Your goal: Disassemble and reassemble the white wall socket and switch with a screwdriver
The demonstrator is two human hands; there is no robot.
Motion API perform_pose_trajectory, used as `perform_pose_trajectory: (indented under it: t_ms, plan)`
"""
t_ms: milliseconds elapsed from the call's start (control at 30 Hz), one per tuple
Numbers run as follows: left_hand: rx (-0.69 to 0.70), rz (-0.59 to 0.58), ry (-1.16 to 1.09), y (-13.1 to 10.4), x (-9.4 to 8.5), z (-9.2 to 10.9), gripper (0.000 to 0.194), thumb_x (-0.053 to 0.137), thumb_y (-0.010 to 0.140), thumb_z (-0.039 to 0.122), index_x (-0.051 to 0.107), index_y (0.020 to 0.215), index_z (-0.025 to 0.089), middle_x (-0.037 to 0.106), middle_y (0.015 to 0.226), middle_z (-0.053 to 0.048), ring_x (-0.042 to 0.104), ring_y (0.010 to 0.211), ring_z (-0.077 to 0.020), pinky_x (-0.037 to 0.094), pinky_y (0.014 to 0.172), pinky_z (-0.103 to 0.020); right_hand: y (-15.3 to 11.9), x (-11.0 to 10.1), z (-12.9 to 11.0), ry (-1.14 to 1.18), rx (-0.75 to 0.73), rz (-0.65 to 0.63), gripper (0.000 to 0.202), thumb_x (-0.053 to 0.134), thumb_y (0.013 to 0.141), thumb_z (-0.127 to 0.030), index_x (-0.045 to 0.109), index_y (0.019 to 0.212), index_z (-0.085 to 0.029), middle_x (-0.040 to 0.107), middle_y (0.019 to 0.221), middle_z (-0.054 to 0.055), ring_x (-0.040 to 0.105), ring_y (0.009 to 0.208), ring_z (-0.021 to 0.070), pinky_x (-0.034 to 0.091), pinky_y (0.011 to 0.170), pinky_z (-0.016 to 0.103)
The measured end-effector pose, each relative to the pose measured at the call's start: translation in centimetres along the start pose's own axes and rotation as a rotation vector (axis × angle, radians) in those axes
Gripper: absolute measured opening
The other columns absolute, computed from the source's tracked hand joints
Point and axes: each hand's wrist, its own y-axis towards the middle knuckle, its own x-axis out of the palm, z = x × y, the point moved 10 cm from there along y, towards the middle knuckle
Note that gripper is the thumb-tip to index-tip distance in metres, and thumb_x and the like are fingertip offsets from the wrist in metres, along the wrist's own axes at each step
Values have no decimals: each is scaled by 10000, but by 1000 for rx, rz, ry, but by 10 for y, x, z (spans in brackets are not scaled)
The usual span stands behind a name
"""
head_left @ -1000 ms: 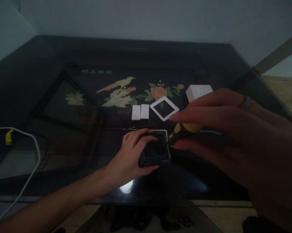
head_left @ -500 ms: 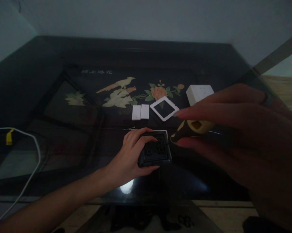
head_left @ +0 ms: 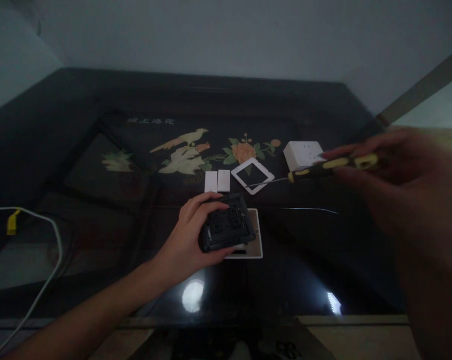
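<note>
The left hand (head_left: 193,225) grips a black panel (head_left: 231,225), partly covering a white box (head_left: 260,235). The right hand (head_left: 409,185) pinches a screwdriver (head_left: 334,164), its shaft overlapping a white frame (head_left: 270,175).

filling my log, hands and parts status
Left hand grips black square plastic module, partly hiding open white box. Right hand holds yellow-black screwdriver. Hollow white plastic frame beyond.

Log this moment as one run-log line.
left hand: holding black module, partly hiding white box | right hand: gripping screwdriver, shaft overlapping white frame in view | left of frame: two white plates
</note>
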Motion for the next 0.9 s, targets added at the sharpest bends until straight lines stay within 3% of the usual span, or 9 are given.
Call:
perform_pose_trajectory:
  t_ms: [33,67,100,267,433,567,633,767,900]
  plan:
    - [-2,15,-4,1,-3,0,574,769,739,292,483,1236,270,475,1368,-107,476,1286,-326,411,1066,-551,-9,2,22,71,125,22,177,745,796,-266,604,899,-293,767,991,-2,733,946,187,596,792,282]
    - [-2,30,-6,1,-6,0,567,765,743,292,485,1236,270,476,1367,-105,476,1286,-325,415,1064,-548,-21,14,43,130,256,-50,194,764,780,-247,611,895,-280,770,1008,11,732,970,199,597,828,308]
    - [-4,45,-9,1,-9,0,563,762,746,293,486,1237,272,476,1368,-103,475,1286,-322,419,1063,-543,-33,15,57,180,325,0,207,786,757,-257,607,861,-269,776,956,10,741,931,203,603,818,324]
    - [23,76,-30,1,-14,2,578,770,738,299,483,1239,273,472,1366,-97,482,1278,-309,438,1061,-508,-71,40,81,121,401,-54,177,763,783,-313,611,833,-238,768,958,58,749,863,227,619,771,380]
    - [69,66,-37,-1,-11,8,577,758,752,297,472,1254,282,455,1383,-89,480,1285,-300,452,1058,-485,-67,66,65,-146,157,-200,88,709,822,-277,653,876,-237,748,897,69,724,837,253,603,746,426]
    - [106,55,-23,-4,-10,14,584,755,767,316,456,1267,280,449,1384,-94,466,1294,-302,451,1059,-483,-65,69,41,-226,46,-185,99,703,799,-199,691,887,-242,714,1001,87,663,983,283,539,880,496]
    - [130,57,-2,-6,-10,18,586,758,775,322,450,1272,280,450,1381,-96,476,1279,-302,454,1050,-488,-64,70,17,-209,4,-164,112,673,832,-187,678,931,-239,702,1004,78,654,982,255,535,881,455]
    - [259,99,61,-10,-15,33,560,754,800,316,462,1273,243,473,1351,-111,499,1234,-293,472,1016,-469,-71,106,-3,228,236,-398,67,584,915,-253,582,981,-240,674,867,5,663,759,143,551,654,256]
    - [345,103,99,-12,-15,42,506,732,831,300,478,1255,197,476,1333,-129,497,1217,-277,471,1011,-440,-77,129,-7,490,373,-463,118,618,884,-232,503,904,-246,564,777,-47,567,668,85,489,561,166]
